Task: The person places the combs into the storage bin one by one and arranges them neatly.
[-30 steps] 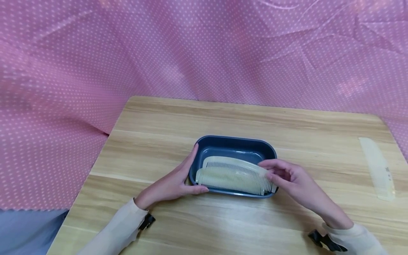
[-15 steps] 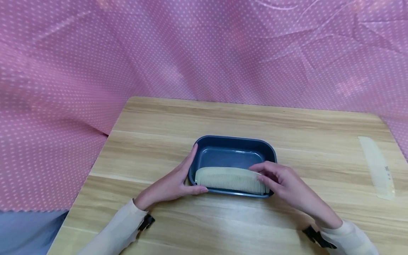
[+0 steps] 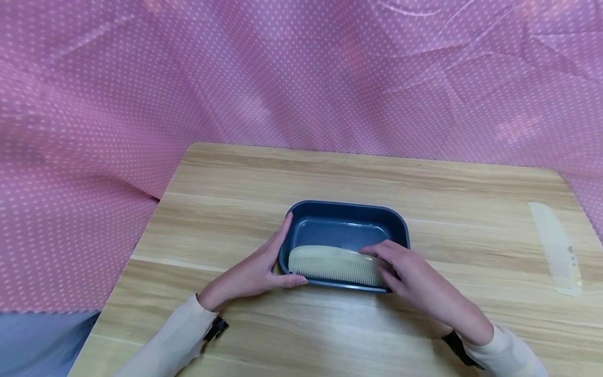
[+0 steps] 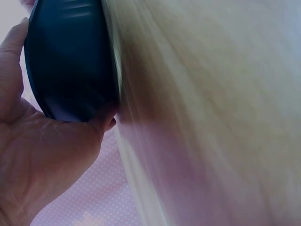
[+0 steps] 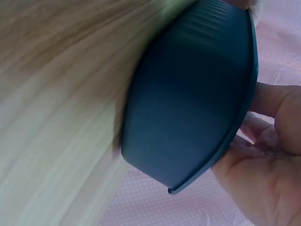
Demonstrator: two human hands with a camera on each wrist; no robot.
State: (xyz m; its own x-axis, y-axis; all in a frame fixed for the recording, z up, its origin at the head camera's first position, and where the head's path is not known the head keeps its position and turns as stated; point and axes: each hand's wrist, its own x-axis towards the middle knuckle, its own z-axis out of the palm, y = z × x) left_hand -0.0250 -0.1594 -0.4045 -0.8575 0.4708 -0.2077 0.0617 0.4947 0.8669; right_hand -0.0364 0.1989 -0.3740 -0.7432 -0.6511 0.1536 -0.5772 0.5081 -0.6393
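Observation:
My left hand (image 3: 256, 262) holds the left end of a dark blue rectangular box (image 3: 348, 206), thumb along the near side and fingers at the far left corner. The left wrist view shows that hand (image 4: 42, 155) around the end of the box (image 4: 70, 61). A pale cream comb (image 3: 334, 263) lies lengthwise along the near wall inside, teeth toward me. My right hand (image 3: 414, 272) pinches at its right end, fingertips inside the box. A second comb beneath is hidden. In the right wrist view, the box (image 5: 188, 94) hides the fingertips of the right hand (image 5: 263, 155).
Another cream comb (image 3: 556, 248) lies on the wooden table (image 3: 226, 178) at far right, near the edge. Pink polka-dot cloth (image 3: 301, 78) hangs behind the table and down its left side.
My right hand moved left and lowered the comb it pinches onto the other comb along the box's near wall; the two now overlap. My left hand and the box stayed put.

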